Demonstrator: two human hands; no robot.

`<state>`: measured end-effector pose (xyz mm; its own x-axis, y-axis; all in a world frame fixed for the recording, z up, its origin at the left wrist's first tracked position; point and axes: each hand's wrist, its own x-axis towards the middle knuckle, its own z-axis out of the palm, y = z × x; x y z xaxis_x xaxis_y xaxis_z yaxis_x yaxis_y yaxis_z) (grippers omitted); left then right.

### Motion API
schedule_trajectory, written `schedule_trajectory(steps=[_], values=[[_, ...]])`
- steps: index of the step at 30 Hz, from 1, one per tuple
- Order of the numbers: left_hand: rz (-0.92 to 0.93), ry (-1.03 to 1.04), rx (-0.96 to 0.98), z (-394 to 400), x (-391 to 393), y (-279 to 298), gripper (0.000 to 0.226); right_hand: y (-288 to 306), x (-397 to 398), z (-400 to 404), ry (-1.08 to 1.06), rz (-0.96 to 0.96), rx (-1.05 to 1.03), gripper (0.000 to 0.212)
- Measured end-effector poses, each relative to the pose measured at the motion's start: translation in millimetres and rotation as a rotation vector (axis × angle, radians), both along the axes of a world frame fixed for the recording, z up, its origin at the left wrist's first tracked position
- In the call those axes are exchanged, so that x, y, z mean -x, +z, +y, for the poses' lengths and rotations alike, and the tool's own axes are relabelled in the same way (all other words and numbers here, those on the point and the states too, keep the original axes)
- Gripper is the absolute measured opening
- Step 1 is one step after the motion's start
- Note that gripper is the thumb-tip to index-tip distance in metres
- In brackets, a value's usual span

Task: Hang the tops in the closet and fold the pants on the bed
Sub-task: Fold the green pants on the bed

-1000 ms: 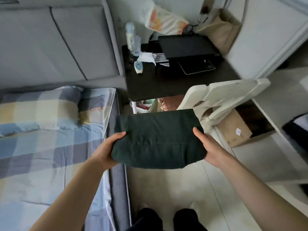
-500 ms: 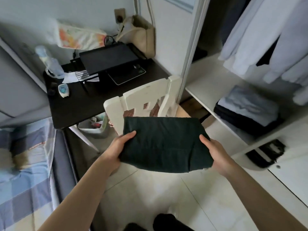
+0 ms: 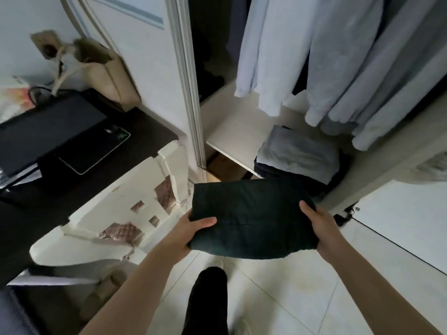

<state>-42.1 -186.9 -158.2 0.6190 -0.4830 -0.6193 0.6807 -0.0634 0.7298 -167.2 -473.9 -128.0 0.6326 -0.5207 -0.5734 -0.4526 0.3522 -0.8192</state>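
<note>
Both hands carry the folded dark green pants (image 3: 251, 217) above the pale tiled floor (image 3: 302, 293), in front of the open closet. The left hand (image 3: 191, 228) and right hand (image 3: 319, 226) pinch its side edges, thumbs on top. Pale shirts (image 3: 338, 56) hang at far right above a white shelf (image 3: 232, 131) bearing folded clothes (image 3: 297, 153). A white chair (image 3: 121, 213) and dark desk (image 3: 19, 226) stand left.

The dark green pants (image 3: 251, 216) are folded into a flat, thick rectangle, held level in the air just in front of the open closet (image 3: 242, 131), where pale tops (image 3: 338, 56) hang above a shelf.
</note>
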Motion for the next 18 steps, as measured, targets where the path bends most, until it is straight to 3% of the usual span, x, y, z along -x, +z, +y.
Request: schedule_trajectory(steps=[4, 8, 11, 14, 16, 18], values=[[-0.034, -0.018, -0.124, -67, -79, -23, 0.055, -2, -45, -38, -0.14, 0.095, 0.111, 0.03], [-0.098, -0.069, -0.127, -139, -152, -23, 0.051, 3, -97, -82, -0.26, 0.13, 0.222, 0.055], [-0.145, -0.153, -0.088, -201, -206, -22, 0.042, 1, -130, -118, -0.428, 0.021, 0.223, 0.053], [-0.096, -0.176, 0.081, -257, -240, -25, 0.038, -11, -150, -156, -0.533, -0.066, 0.252, 0.044], [-0.059, -0.201, 0.119, -285, -249, -34, 0.036, -26, -154, -179, -0.568, 0.08, 0.352, 0.049], [-0.1, -0.28, 0.001, -300, -248, -47, 0.044, -40, -152, -189, -0.531, 0.256, 0.523, 0.055]])
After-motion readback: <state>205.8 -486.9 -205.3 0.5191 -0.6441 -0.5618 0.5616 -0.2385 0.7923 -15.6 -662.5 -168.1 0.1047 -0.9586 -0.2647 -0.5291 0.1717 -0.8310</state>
